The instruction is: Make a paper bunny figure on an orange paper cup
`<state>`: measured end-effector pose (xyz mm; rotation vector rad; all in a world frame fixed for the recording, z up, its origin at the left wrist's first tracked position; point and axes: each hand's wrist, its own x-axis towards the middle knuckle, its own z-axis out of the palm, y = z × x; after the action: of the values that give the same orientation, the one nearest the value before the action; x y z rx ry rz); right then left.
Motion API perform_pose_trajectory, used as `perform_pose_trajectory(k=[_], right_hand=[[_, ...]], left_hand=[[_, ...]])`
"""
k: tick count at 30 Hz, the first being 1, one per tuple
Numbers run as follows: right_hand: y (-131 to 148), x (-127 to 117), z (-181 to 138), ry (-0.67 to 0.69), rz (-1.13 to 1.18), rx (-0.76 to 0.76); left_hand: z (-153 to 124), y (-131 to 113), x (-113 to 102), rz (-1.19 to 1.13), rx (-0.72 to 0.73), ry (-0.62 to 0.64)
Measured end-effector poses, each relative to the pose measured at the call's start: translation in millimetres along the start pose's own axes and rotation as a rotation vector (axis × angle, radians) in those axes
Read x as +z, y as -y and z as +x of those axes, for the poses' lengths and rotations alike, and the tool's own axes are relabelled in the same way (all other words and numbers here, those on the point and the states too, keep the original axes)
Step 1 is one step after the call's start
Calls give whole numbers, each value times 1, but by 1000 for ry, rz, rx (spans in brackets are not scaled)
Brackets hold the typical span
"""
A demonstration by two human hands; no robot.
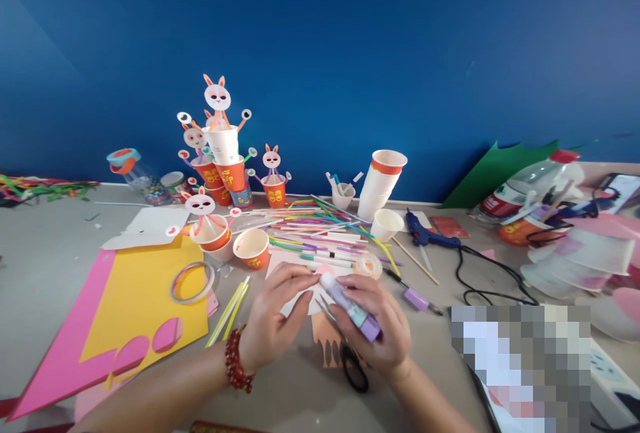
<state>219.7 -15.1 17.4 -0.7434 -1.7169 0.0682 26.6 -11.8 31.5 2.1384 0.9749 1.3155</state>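
Observation:
My right hand (pixel 377 330) is wrapped round a glue stick (pixel 350 305) with a purple base, its white end tilted up to the left. My left hand (pixel 277 316) has its fingers stretched out, thumb apart from the index finger. That index fingertip is at the white end of the glue stick; whether it touches is hard to tell. Below the hands lie scissors with a black handle (pixel 355 372), partly hidden by my right hand, and an orange paper piece (pixel 325 333) with cut strips. White paper (pixel 301 306) shows between the hands.
Rabbit-faced paper cups (pixel 225 173) stand at the back left. Coloured sticks (pixel 310 223) spread behind my hands. A tape roll (pixel 193 282) rests on yellow card (pixel 135 293). To the right are a corded glue gun (pixel 425 230), a plastic bottle (pixel 530 186) and stacked white cups (pixel 383 183).

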Motion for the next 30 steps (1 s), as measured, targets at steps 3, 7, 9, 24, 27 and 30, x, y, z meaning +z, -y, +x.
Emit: perform_pose_trajectory(k=[3, 7, 9, 24, 27, 30], right_hand=[[0, 1, -2, 11, 34, 24], [0, 0, -2, 29, 65, 30], [-1, 0, -2, 37, 68, 18], [-1, 4, -4, 52, 45, 17], [-2, 4, -3, 41, 35, 25], [-1, 4, -3, 55, 41, 25]], left_hand=[[0, -1, -1, 25, 22, 19], [1, -2, -3, -16, -18, 38], [1, -1, -3, -28, -41, 47], [-2, 3, -3, -36, -105, 76], [-3, 4, -3, -19, -116, 78], [-3, 4, -2, -8, -112, 83]])
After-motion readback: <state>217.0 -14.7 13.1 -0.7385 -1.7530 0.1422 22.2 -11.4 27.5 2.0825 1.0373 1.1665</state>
